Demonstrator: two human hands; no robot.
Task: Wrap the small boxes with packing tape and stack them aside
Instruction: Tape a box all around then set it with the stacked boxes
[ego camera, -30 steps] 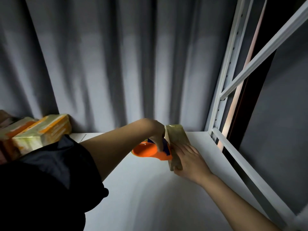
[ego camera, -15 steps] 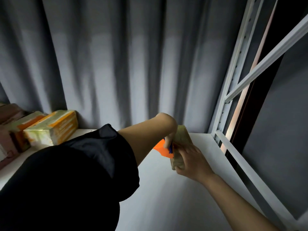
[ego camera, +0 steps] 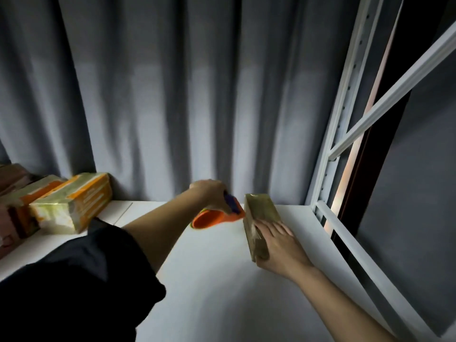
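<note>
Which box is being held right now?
The olive-brown box under the right hand, beside the orange tape dispenser. The orange-striped boxes lie untouched at far left.

No text, label, brand, number or sign can be read. The orange-and-white boxes (ego camera: 71,203) at the left of the frame carry pale stripes that may be print, but they are too blurred and dim to make out.
</note>
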